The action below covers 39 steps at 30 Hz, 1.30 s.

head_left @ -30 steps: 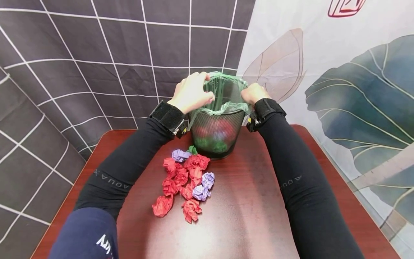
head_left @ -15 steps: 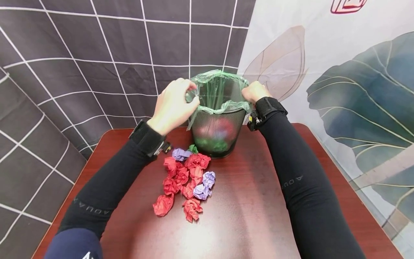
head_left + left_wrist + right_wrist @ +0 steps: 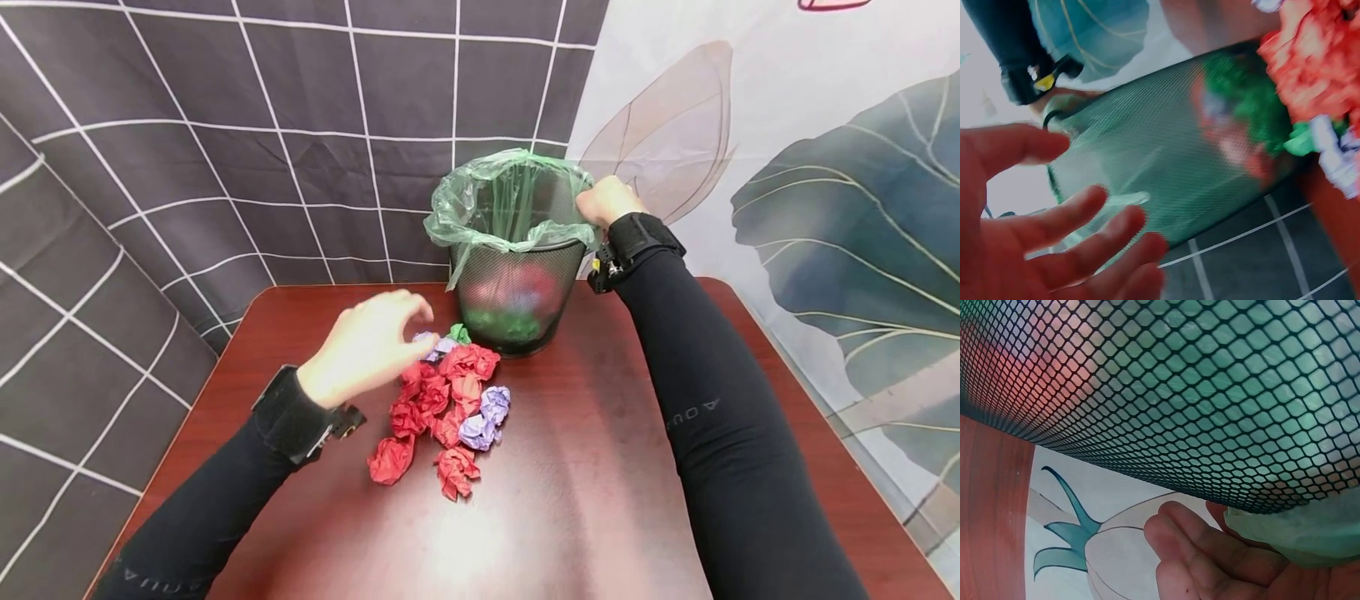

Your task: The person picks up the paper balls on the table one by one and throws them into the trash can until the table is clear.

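A black mesh wastebasket (image 3: 558,279) stands at the back of the table, lined with a thin green plastic bag (image 3: 459,204) folded over its rim. Crumpled paper in red, purple and green shows through the mesh. My right hand (image 3: 609,200) grips the basket's right rim, its fingers (image 3: 1175,534) curled at the bag's folded edge. My left hand (image 3: 367,343) hovers at the left of a pile of crumpled paper balls (image 3: 431,392), fingers spread and holding nothing. It overlaps a purple paper ball (image 3: 444,346) in the head view.
The reddish-brown wooden table (image 3: 570,500) carries the loose pile in front of the basket, mostly red balls with several purple and one green (image 3: 459,333). Behind stand a dark grid-patterned cloth (image 3: 300,75) and a white leaf-print cloth (image 3: 765,108).
My left hand has let go of the basket's left rim and come down and left toward the paper balls. My right hand keeps its grip on the right rim.
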Each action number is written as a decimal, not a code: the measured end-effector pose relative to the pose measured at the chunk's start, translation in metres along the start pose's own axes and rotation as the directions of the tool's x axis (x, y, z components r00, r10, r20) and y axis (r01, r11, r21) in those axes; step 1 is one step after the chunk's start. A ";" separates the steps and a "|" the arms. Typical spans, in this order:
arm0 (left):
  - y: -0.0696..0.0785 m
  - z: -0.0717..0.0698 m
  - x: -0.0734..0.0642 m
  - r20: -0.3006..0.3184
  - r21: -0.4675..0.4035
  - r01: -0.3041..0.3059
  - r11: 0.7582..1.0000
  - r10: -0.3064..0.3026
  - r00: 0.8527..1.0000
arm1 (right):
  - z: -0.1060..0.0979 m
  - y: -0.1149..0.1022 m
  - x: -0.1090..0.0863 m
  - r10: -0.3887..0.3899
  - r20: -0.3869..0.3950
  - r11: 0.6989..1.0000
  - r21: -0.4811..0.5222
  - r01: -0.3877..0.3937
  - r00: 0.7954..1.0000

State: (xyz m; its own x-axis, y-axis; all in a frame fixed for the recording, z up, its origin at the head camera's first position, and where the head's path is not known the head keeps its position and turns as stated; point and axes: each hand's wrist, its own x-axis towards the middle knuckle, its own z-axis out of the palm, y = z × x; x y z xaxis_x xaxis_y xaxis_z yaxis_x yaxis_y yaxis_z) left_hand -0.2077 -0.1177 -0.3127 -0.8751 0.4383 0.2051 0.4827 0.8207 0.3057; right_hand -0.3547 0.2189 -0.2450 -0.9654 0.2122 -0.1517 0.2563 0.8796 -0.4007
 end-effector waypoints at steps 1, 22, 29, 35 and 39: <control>-0.003 0.004 -0.005 0.035 0.004 -0.001 1.000 0.001 0.999 | -0.001 0.000 0.000 -0.003 -0.001 1.000 -0.001 0.003 1.000; -0.024 0.073 -0.078 0.348 0.148 0.062 0.987 -0.111 0.931 | -0.013 -0.004 -0.003 -0.005 -0.002 1.000 -0.018 0.005 1.000; -0.021 0.088 -0.086 0.364 0.126 0.082 0.989 -0.123 0.923 | -0.009 -0.001 -0.006 -0.015 0.014 1.000 -0.012 0.015 1.000; -0.023 0.094 -0.090 0.326 0.071 0.068 0.995 -0.088 0.941 | -0.008 -0.003 -0.006 -0.005 0.020 1.000 -0.008 0.006 1.000; -0.026 0.094 -0.092 0.301 0.049 0.034 0.998 -0.047 0.952 | -0.003 -0.002 -0.004 -0.009 0.016 1.000 -0.004 0.009 1.000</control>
State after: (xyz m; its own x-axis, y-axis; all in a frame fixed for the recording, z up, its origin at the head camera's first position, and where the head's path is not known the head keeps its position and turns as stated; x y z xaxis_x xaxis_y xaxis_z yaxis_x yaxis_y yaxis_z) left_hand -0.1427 -0.1448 -0.4273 -0.8667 0.4889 -0.0993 0.4501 0.8521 0.2671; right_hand -0.3518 0.2178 -0.2410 -0.9667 0.1977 -0.1626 0.2476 0.8831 -0.3985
